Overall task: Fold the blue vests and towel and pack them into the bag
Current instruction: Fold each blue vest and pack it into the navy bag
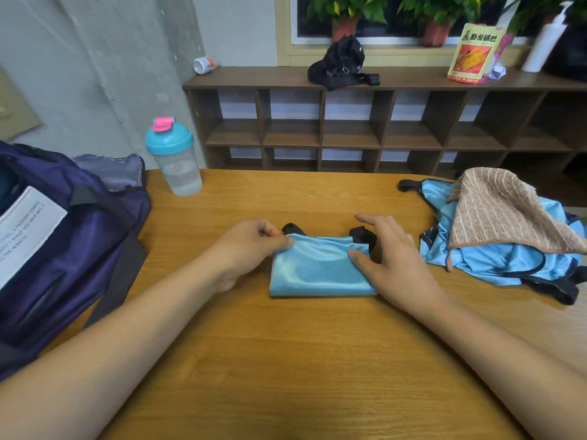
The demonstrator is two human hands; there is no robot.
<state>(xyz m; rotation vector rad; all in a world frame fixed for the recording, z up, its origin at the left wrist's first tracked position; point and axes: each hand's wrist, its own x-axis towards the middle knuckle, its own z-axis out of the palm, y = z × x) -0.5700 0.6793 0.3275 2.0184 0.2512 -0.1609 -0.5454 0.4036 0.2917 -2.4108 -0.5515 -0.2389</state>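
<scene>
Left hand (254,246) pinching vest (317,274), right hand (392,258) pressing

Pretty plain room tbh. The back is being taken up by a low dark-brown cubby shelf (254,76), and pale wall is being shown through its open cubbies. Right above the shelf, a window (390,28) is being framed in pale yellow, with potted plants (344,27) being kept along the sill. Left of the shelf, the wall (95,65) is being left as bare grey concrete. The shelf top is being used for a black pouch (343,63), a snack packet (473,54) and a white pump bottle (544,42). In front of the shelf, a wooden table (286,360) is being lit softly and evenly.
</scene>
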